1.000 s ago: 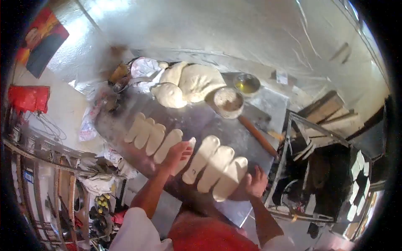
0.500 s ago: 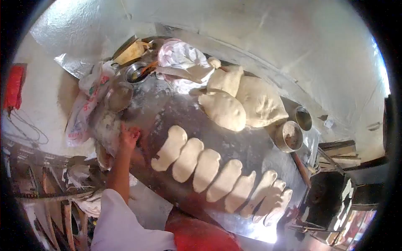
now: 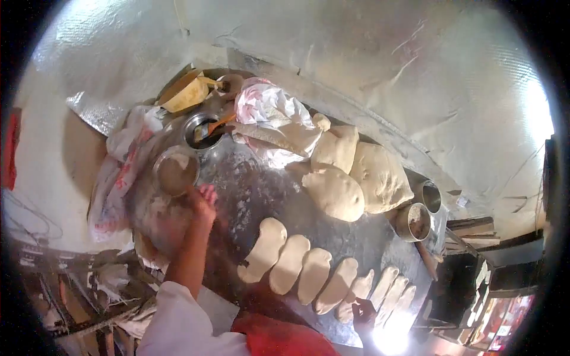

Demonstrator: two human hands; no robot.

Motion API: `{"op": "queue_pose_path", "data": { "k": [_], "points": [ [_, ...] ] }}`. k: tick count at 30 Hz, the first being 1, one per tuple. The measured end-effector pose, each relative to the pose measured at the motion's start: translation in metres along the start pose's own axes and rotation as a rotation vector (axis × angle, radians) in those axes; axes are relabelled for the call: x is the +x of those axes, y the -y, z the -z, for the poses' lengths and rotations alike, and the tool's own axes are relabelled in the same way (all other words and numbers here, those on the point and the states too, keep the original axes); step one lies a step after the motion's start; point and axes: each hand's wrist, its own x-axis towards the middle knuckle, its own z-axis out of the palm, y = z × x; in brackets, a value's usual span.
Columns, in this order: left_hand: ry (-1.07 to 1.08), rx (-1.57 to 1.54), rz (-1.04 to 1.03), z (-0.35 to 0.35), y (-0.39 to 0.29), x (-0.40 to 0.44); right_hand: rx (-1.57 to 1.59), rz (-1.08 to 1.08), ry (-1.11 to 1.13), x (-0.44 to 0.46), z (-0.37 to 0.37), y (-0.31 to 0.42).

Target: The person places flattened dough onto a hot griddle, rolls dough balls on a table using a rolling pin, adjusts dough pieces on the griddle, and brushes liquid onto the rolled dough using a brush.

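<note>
My left hand [image 3: 203,203] is just below a round metal bowl of flour [image 3: 176,171], its fingers curled inward. Whatever may be inside them does not show. My right hand [image 3: 364,314], dark against the glare, is over the row of dough near the table's front edge. Its finger shape is hard to read. Several long flat dough pieces [image 3: 314,275] lie side by side in that row. Behind them, larger dough slabs [image 3: 333,194] rest in a pile.
A metal pot [image 3: 202,131] with a brush [image 3: 221,123] stands at the back left, near a yellow scoop [image 3: 183,93] and crumpled plastic bags [image 3: 267,105]. At the right are two tins, one [image 3: 413,222] holding flour, and a wooden stick [image 3: 426,261]. Foil-like sheeting lines the wall.
The view has shifted, so the table sits lower and further right. My left hand has moved to just below the flour bowl. My right hand has come into view over the dough row.
</note>
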Motion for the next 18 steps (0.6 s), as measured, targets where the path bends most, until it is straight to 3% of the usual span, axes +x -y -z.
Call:
{"op": "queue_pose_path", "data": {
  "k": [2, 4, 6, 7, 12, 16, 18],
  "points": [
    [0.389, 0.185, 0.126, -0.033, 0.02, -0.022, 0.09, -0.081, 0.004, 0.009, 0.004, 0.014],
    [0.422, 0.141, 0.139, -0.061, 0.027, 0.013, 0.156, -0.187, -0.02, 0.011, 0.003, 0.022],
    [0.524, 0.091, 0.096, -0.077, 0.031, 0.091, 0.037, 0.0, -0.055, 0.02, 0.005, 0.031],
    [0.593, 0.094, 0.063, -0.081, 0.038, 0.133, 0.16, -0.045, -0.072, 0.024, 0.01, 0.049],
    [0.436, -0.023, 0.025, -0.116, 0.033, 0.122, 0.083, -0.18, 0.035, 0.027, -0.003, 0.057],
    [0.43, -0.113, 0.097, -0.106, 0.039, 0.049, 0.115, -0.057, 0.08, 0.046, -0.021, 0.066],
    [0.556, -0.12, 0.219, -0.075, 0.05, 0.022, 0.216, 0.08, 0.033, 0.061, -0.038, 0.064]
  ]
}}
